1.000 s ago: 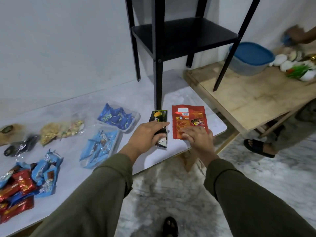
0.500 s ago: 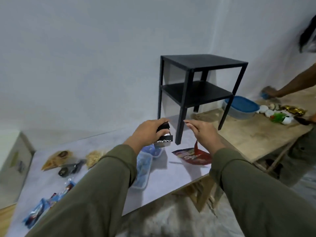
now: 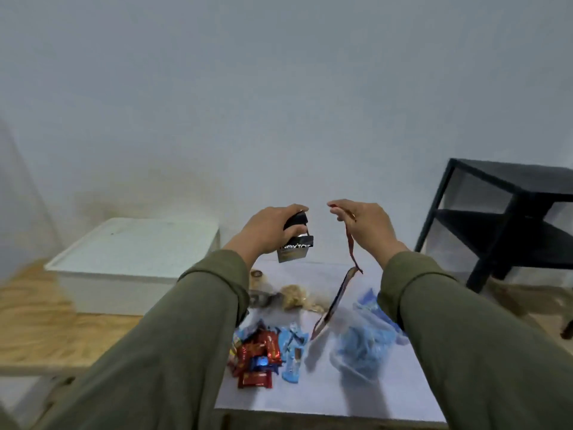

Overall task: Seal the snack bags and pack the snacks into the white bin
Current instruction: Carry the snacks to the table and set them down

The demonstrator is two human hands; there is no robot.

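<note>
My left hand (image 3: 266, 231) is raised above the table, shut on a black snack pack (image 3: 296, 243) that hangs from its fingers. Beside it, my right hand (image 3: 364, 226) pinches the top of a red snack pouch (image 3: 338, 294), which dangles edge-on over the table. The white bin (image 3: 130, 265) stands to the left, behind and below my left forearm, on a wooden surface. On the white table (image 3: 325, 392) lie red wrapped snacks (image 3: 257, 358), blue wrapped snacks (image 3: 293, 352) and clear bags holding blue snacks (image 3: 362, 346).
A bag of beige snacks (image 3: 294, 297) and a dark one (image 3: 262, 297) lie further back on the table. A black two-shelf side table (image 3: 508, 225) stands at the right. The wooden surface (image 3: 40, 330) stretches left under the bin.
Both hands lifted the black pack and the red pouch off the table. The view has swung left, bringing the white bin into sight; the black side table now sits at the right.
</note>
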